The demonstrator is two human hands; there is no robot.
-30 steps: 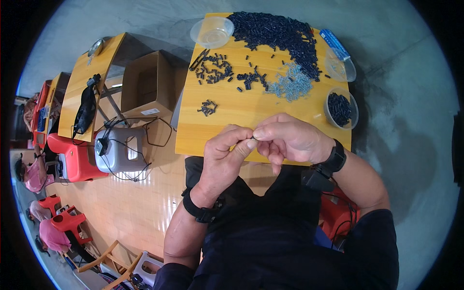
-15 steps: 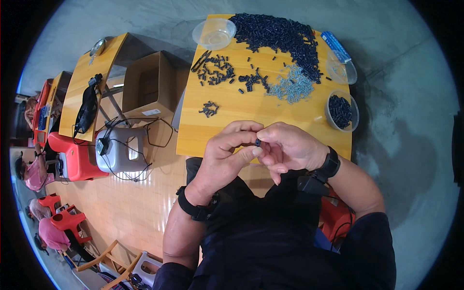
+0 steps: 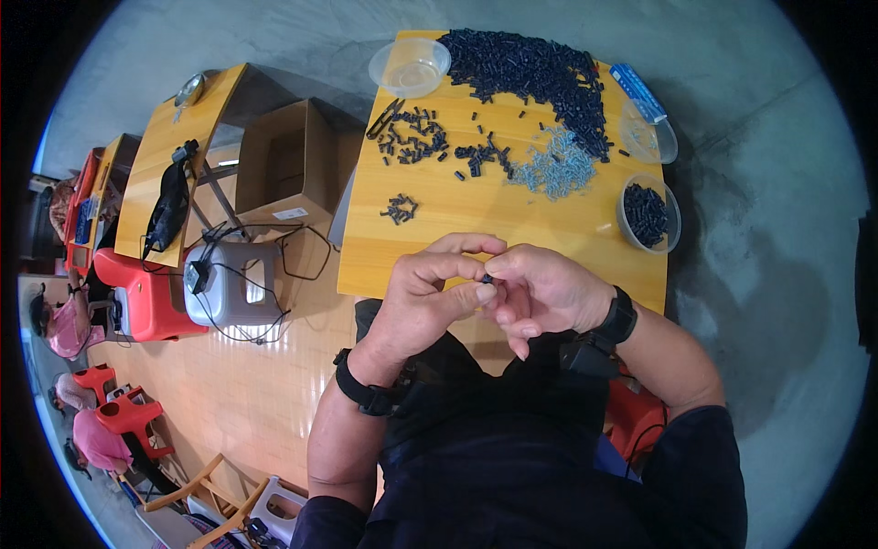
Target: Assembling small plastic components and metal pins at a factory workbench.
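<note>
Both the left hand (image 3: 430, 297) and right hand (image 3: 544, 293) pinch a small black part (image 3: 487, 278), axis unclear

An open brown carton (image 3: 291, 160) with a white label (image 3: 290, 214) is seen at ten o'clock; a blue packet (image 3: 639, 93) lies at one o'clock.

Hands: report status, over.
Left hand and right hand together above near edge of wooden table, pinching one small black part. Black parts pile far side. Nothing in between.
</note>
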